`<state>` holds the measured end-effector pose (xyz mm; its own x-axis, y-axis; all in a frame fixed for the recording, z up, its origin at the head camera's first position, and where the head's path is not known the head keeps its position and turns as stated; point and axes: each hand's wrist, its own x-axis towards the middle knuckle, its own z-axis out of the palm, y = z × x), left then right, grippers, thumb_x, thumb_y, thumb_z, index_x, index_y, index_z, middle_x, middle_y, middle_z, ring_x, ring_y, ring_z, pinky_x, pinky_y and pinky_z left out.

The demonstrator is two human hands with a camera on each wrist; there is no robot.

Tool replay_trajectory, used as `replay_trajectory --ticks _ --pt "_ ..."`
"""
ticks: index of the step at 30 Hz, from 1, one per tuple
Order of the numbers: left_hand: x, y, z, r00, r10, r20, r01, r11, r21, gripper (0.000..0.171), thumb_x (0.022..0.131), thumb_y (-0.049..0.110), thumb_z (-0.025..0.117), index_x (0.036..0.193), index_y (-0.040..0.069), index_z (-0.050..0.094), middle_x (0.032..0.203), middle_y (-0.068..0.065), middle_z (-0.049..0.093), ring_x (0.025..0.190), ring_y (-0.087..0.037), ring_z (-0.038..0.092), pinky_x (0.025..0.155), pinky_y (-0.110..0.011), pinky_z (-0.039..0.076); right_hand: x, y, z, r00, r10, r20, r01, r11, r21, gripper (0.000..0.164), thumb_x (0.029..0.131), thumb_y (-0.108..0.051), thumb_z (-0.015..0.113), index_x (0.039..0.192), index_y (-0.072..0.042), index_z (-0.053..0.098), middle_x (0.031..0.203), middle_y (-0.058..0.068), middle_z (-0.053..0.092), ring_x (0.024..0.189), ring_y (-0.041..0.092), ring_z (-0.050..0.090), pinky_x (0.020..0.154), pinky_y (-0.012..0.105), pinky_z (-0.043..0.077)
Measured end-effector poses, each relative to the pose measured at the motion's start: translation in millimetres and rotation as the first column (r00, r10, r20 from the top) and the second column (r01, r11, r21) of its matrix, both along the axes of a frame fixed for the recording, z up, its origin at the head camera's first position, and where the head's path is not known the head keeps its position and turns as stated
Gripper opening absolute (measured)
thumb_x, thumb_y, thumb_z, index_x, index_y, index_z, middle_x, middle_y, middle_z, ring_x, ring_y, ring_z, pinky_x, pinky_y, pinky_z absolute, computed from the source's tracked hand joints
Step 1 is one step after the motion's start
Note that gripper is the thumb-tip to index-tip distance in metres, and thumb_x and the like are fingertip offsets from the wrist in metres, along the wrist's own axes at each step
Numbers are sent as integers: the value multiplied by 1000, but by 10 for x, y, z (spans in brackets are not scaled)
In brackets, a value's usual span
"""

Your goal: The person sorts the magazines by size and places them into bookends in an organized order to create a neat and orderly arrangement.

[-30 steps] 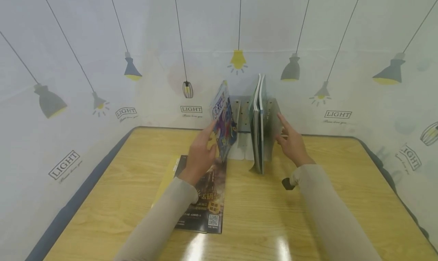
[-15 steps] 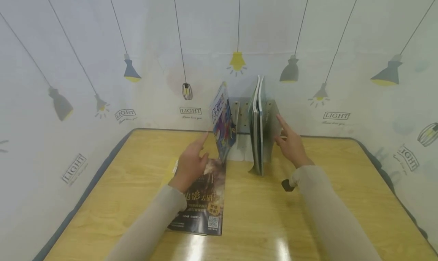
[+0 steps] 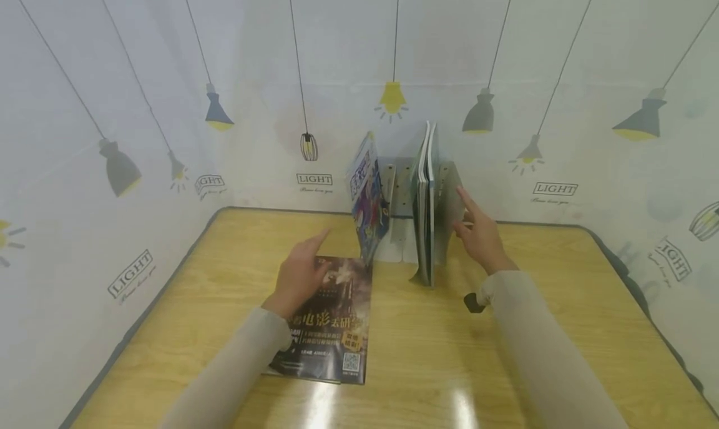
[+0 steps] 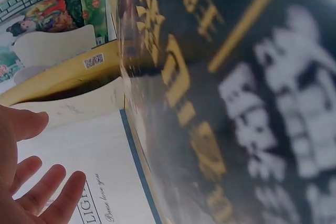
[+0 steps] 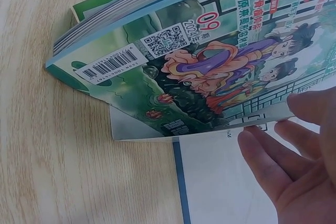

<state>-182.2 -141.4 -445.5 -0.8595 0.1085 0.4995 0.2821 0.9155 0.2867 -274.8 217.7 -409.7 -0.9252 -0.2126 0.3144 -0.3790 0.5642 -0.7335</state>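
Observation:
In the head view, my left hand (image 3: 300, 276) is over the upper left part of a dark magazine (image 3: 331, 341) lying on the table, its index finger extended. In the left wrist view its fingers (image 4: 65, 195) are loosely spread and hold nothing. To its right a colourful magazine (image 3: 367, 198) stands upright, apart from the hand. Further right, several magazines (image 3: 425, 210) stand together against a metal bookend (image 3: 449, 210). My right hand (image 3: 480, 235) is at that bookend's outer edge, fingertips touching it. A green illustrated cover (image 5: 210, 72) shows in the right wrist view.
The wooden table (image 3: 427, 360) reaches back to a pale curtain (image 3: 253, 104) printed with hanging lamps. Between the standing magazines are thin metal plates with holes (image 3: 401, 192). A black object (image 3: 473, 302) sits beside the right cuff.
My left hand has moved away from the colourful standing magazine, left and towards me, uncovering more of the dark magazine. The right hand has stayed at the bookend.

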Motion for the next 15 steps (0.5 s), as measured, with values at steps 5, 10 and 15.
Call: replay_trajectory --ticks 5,10,15 --pt "17 -82 -60 999 18 26 -18 1000 9 79 72 23 68 135 33 22 122 -2 47 102 -22 48 80 -40 45 -10 13 -19 1000 2 -12 -2 1000 3 76 84 -5 53 132 -48 13 115 24 49 80 29 60 55 31 50" --pt "26 -164 -111 999 26 46 -28 999 44 79 72 22 69 135 32 23 124 -2 46 106 -22 46 86 -40 40 -15 10 -19 1000 2 -8 -2 1000 -10 76 84 -4 52 132 -49 13 115 26 48 80 29 60 50 31 49" --pt "55 -232 -144 992 65 112 -73 995 72 79 72 21 69 135 32 23 128 -3 43 112 -23 41 92 -41 35 -18 -1 -21 1000 2 -22 -2 1000 -5 76 84 -4 53 132 -48 14 112 24 52 79 27 61 52 32 50"
